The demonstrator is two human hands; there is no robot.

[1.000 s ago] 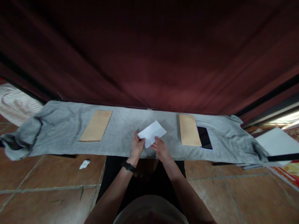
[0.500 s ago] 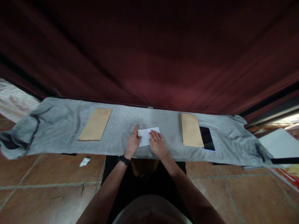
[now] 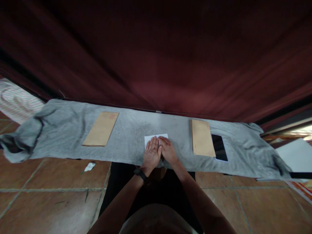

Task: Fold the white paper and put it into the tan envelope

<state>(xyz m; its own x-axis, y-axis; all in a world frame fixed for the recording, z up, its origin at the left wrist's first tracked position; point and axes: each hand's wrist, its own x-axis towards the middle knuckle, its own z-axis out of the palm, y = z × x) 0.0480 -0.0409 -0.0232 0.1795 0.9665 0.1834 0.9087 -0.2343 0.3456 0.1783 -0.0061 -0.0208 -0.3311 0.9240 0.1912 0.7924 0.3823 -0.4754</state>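
Fingers of my left hand (image 3: 151, 154) and right hand (image 3: 168, 151) lie flat and spread, side by side, grasping nothing, pressing the white paper (image 3: 156, 138) down onto the grey cloth (image 3: 70, 130) so it stays flat; it looks folded, though my palms hide most of it. One brown envelope (image 3: 100, 129) waits well apart to the left, another envelope (image 3: 202, 142) to the right, a dark phone (image 3: 219, 147) just beside it.
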